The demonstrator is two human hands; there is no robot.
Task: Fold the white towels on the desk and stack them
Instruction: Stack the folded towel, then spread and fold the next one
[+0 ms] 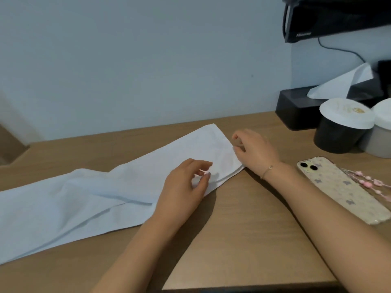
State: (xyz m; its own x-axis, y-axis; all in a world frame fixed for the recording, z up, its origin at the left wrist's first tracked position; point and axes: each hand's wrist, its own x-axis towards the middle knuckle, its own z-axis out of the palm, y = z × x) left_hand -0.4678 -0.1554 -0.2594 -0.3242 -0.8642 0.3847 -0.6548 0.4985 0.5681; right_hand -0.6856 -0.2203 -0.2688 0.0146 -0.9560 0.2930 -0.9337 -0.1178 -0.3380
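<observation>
One white towel (pixel 118 187), folded into a long band, lies slantwise across the wooden desk (pixel 243 240), from the left edge of view to the middle. Its left part is rumpled with a loose flap. My left hand (pixel 182 187) rests on the towel's near right part, its fingers loosely curled and its thumb tip on the cloth, with no cloth seen between them. My right hand (pixel 254 153) is at the towel's right short edge, and its curled fingers and thumb pinch that edge. No second towel is in view.
A phone (pixel 342 189) in a patterned case with a pink bead strap lies at the right. Behind it stand two lidded tubs (pixel 342 127) and a black tissue box (pixel 296 106). A black device hangs on the wall at top right. The desk's front edge is close below.
</observation>
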